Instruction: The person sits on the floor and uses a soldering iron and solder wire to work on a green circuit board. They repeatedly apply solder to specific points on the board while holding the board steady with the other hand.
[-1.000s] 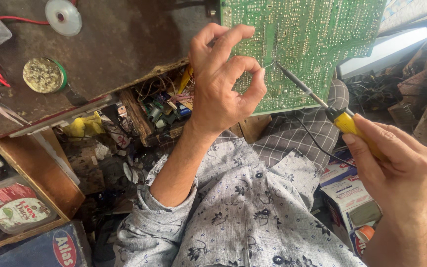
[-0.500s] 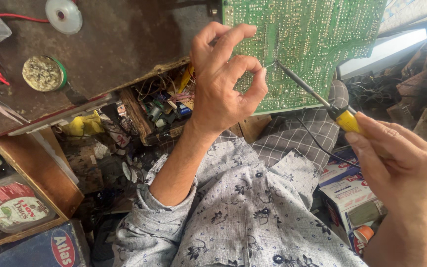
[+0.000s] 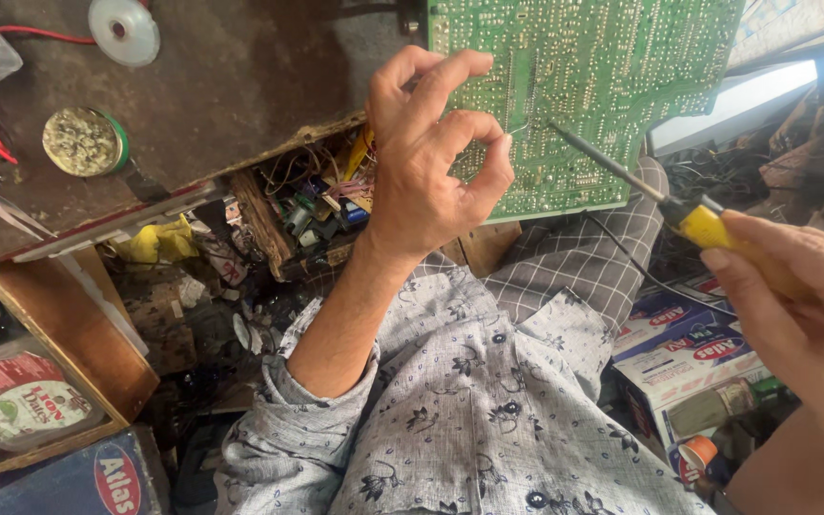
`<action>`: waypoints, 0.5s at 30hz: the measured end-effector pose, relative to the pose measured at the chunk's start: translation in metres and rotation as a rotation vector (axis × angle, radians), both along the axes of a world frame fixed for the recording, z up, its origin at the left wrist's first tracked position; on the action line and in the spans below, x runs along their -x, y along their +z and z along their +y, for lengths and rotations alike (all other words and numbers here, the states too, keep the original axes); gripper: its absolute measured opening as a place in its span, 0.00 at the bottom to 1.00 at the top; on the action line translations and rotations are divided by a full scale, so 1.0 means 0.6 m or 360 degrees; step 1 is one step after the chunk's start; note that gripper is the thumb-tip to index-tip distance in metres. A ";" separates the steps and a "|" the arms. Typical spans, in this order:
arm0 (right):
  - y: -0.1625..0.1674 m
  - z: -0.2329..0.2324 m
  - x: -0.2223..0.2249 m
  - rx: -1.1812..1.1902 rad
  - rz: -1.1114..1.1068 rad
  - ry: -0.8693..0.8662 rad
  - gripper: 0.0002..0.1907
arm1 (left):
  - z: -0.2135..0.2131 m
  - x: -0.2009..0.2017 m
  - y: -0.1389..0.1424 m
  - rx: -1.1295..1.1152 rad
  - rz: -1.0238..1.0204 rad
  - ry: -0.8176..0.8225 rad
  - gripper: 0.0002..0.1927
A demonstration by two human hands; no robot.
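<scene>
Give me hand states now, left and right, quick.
Left hand: fingers curled, thumb and forefinger pinching thin solder wire against the green circuit board.
Right hand: closed on the yellow-handled soldering iron, tip at the board.

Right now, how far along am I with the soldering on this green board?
Done: the circuit board lies solder side up, already covered in joints. In hand: the right hand holds the soldering iron, tip touching the board, while the left hand pinches a thin solder wire beside it. I can't tell how many joints are left.
</scene>
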State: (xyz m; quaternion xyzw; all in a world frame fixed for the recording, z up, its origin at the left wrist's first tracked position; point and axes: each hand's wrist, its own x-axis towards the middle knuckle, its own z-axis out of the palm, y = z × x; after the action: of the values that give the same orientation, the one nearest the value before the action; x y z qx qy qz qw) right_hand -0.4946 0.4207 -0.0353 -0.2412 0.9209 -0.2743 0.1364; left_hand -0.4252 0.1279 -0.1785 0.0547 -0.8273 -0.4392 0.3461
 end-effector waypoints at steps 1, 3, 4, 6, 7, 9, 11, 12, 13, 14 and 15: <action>0.003 -0.010 0.000 0.0002 -0.0023 0.0009 0.15 | 0.000 0.000 0.000 -0.0003 0.0002 -0.0001 0.05; 0.008 -0.026 0.001 -0.0044 -0.0095 -0.0050 0.15 | 0.000 0.002 -0.001 -0.0002 0.0012 0.0001 0.05; 0.010 -0.031 0.001 -0.0011 -0.0067 -0.0009 0.15 | 0.000 0.003 -0.001 0.0003 0.0019 0.0004 0.05; 0.012 -0.037 0.001 0.0056 -0.0009 0.0072 0.16 | 0.000 0.004 -0.001 0.0011 0.0025 0.0006 0.05; 0.010 -0.037 0.002 0.0022 0.0000 0.0055 0.15 | 0.000 0.003 -0.001 0.0013 0.0023 0.0004 0.05; 0.006 -0.036 0.003 -0.0046 0.0016 0.0021 0.15 | 0.000 0.001 0.000 0.0010 0.0016 -0.0002 0.05; 0.002 -0.033 0.003 0.0011 -0.0005 0.0016 0.15 | 0.001 0.000 0.000 -0.0003 0.0006 -0.0010 0.05; 0.000 -0.031 0.004 0.0016 -0.0006 0.0020 0.15 | 0.002 -0.001 -0.001 -0.0001 0.0002 -0.0005 0.05; -0.001 -0.029 0.004 0.0022 -0.0008 0.0024 0.15 | 0.002 0.000 -0.001 0.0004 0.0001 -0.0001 0.05; -0.003 -0.029 0.005 0.0006 0.0004 0.0036 0.15 | 0.002 0.000 -0.003 0.0009 0.0001 0.0004 0.05; -0.003 -0.028 0.006 -0.0009 0.0016 0.0047 0.15 | 0.002 0.002 -0.003 0.0005 0.0013 0.0002 0.05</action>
State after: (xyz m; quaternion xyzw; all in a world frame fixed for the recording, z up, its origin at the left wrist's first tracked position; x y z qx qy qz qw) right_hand -0.4981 0.4039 -0.0372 -0.2557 0.9187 -0.2684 0.1366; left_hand -0.4262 0.1293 -0.1803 0.0530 -0.8266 -0.4377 0.3498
